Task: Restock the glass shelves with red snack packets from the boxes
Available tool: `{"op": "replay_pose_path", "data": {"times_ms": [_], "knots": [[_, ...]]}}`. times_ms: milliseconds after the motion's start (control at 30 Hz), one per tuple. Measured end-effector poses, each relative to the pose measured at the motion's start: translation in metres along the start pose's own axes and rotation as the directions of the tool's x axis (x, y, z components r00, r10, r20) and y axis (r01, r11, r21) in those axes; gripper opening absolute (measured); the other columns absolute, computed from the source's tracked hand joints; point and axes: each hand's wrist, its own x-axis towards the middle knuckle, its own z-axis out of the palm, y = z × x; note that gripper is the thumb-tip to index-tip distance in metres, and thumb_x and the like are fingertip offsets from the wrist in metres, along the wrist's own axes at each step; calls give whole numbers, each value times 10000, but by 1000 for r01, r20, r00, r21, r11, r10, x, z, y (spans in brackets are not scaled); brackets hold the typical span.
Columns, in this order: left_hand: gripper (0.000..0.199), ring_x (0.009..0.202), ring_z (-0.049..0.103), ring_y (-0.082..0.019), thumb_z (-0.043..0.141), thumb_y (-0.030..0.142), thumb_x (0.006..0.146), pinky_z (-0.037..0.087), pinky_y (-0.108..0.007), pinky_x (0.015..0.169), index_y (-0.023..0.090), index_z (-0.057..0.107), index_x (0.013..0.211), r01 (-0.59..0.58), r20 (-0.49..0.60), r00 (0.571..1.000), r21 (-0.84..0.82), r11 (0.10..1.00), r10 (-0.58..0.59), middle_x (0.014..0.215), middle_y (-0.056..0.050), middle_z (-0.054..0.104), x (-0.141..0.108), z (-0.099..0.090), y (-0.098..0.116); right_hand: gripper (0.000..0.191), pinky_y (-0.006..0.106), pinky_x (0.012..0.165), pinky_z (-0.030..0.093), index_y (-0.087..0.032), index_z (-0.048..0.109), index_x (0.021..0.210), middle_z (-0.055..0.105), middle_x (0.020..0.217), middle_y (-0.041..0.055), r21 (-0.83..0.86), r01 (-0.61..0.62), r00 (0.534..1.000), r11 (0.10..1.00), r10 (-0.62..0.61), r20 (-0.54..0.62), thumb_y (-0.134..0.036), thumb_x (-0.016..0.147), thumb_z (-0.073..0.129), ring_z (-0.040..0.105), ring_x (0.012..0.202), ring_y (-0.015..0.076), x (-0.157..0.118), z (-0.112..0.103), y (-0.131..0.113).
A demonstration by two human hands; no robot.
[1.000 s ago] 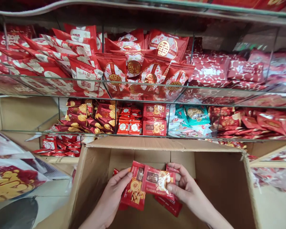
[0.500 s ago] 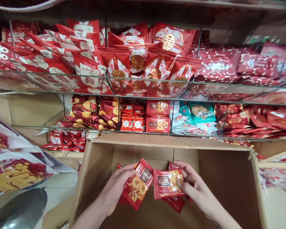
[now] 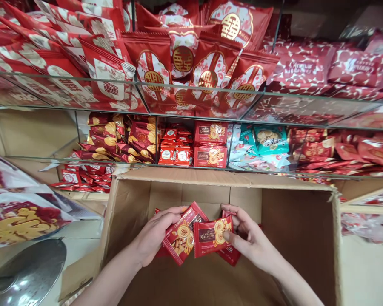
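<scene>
Over a large cardboard box (image 3: 306,229), both my hands grip small red cookie packets. My left hand (image 3: 153,233) is closed on a tilted caramel-and-almond cookie packet (image 3: 182,238), its thumb on the near face; another red edge shows behind those fingers. My right hand (image 3: 245,233) pinches a second cookie packet (image 3: 209,238) between thumb and fingers, its front facing me. More red packets (image 3: 230,255) show behind that one; whether the hand holds them or they lie in the box, I cannot tell. The right packet overlaps the edge of the left one.
Behind the box, glass-fronted shelves hold red wrapped packets (image 3: 153,76), stacked caramel-almond packets (image 3: 210,156) and a teal cookie packet (image 3: 272,140). At lower left are a round metal surface (image 3: 35,267) and a printed bag (image 3: 22,216).
The right packet has moved left and now overlaps the left packet. Both hands keep their hold. The view has tipped down slightly, so the shelves sit higher.
</scene>
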Motion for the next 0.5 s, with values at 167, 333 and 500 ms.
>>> {"op": "replay_pose_path", "data": {"times_ms": [167,333,500], "knots": [[263,882,603,-199,603,244,683,464,-249,704,195,644,938,23,-61,998,-53,998,-26,977,-45,671,0,-1,-8,372,326,738,429,-257,394,1100,580,936,19,68,-36,999,997,34,32,-270,762,550,538,829,159,2,0,-1],[307,946,582,-199,601,207,704,470,-262,736,213,600,1012,21,-34,999,-178,984,-27,1040,-41,645,0,0,-16,330,352,769,432,-237,439,1031,605,938,29,152,-34,999,988,35,-8,-276,738,587,557,847,172,4,0,3],[441,966,567,-226,578,155,724,467,-341,771,256,493,1145,-39,93,994,-241,970,63,1119,-64,594,-3,2,-18,306,315,735,450,-235,470,978,610,909,17,199,-41,996,979,57,-74,-288,715,618,570,827,164,5,0,5]]}}
